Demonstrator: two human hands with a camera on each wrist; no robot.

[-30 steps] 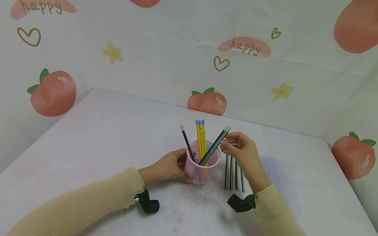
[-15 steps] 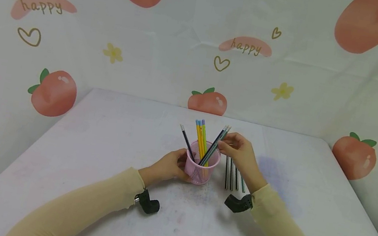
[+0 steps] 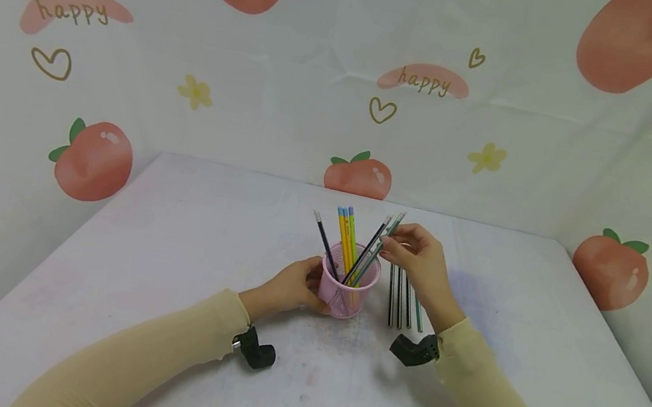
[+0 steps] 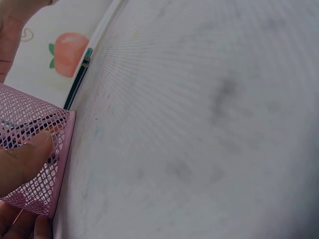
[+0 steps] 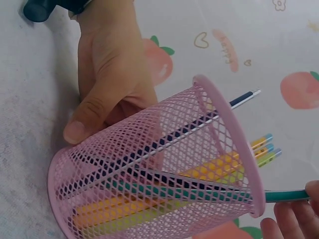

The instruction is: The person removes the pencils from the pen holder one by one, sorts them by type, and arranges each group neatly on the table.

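Observation:
A pink mesh pencil cup point(image 3: 347, 291) stands mid-table and holds several pencils: yellow ones point(image 3: 346, 239), a dark one point(image 3: 325, 237) and a green one point(image 3: 384, 241). My left hand point(image 3: 290, 287) grips the cup's left side; its thumb point(image 4: 22, 159) presses the mesh point(image 4: 30, 119). My right hand point(image 3: 420, 257) pinches the upper end of the green pencil point(image 5: 286, 195), whose lower part sits inside the cup point(image 5: 164, 169). Several dark and green pencils point(image 3: 403, 301) lie on the table right of the cup, partly under my right wrist.
The white table point(image 3: 166, 242) is enclosed by a peach-print backdrop point(image 3: 321, 74) at the back and both sides. Black wrist camera mounts point(image 3: 254, 349) point(image 3: 414, 351) hang under my forearms.
My right hand has lifted slightly and tilted the green pencil apart from the other dark pencil in the cup. The left hand and cup have stayed put.

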